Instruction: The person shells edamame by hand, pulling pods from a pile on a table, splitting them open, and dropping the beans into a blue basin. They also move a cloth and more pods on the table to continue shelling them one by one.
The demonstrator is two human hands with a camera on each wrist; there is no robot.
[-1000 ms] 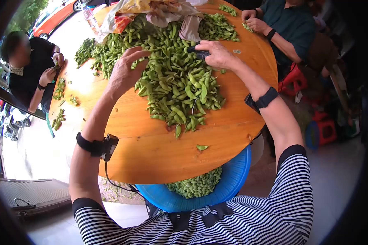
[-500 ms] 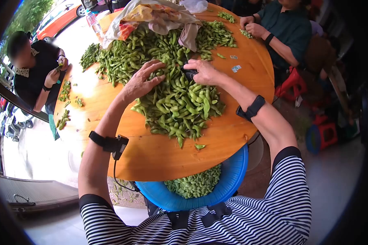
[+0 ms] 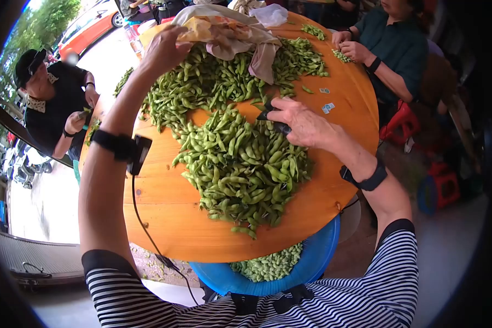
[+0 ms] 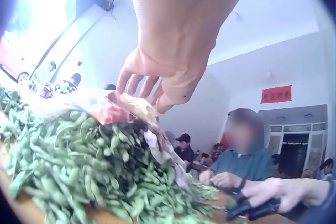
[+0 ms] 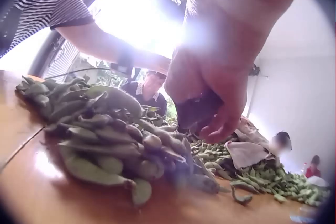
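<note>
A large heap of green soybean pods point(image 3: 240, 164) lies on the round wooden table, with a second heap of pods point(image 3: 213, 82) behind it. My left hand point(image 3: 164, 52) reaches to the far left, fingers loosely bent beside a crumpled cloth point(image 3: 224, 41) on the back heap. In the left wrist view, the hand point(image 4: 173, 66) overlaps the edge of that cloth. At the right edge of the front heap is my right hand point(image 3: 303, 123), with dark coverings showing at its thumb and fingers. The right wrist view shows it bent low over the pods point(image 5: 115, 145).
Below the table's near edge, a blue basin point(image 3: 322, 249) holds shelled beans point(image 3: 270, 265). One person point(image 3: 52, 104) sits at the left, another point(image 3: 393, 54) at the right, both handling pods. Small cards point(image 3: 328, 107) and a white plastic bag point(image 3: 270, 15) lie on the table.
The front heap has come nearer to me, with bare wood now between it and the back heap. My left hand has moved from the pods to the cloth; my right has shifted right.
</note>
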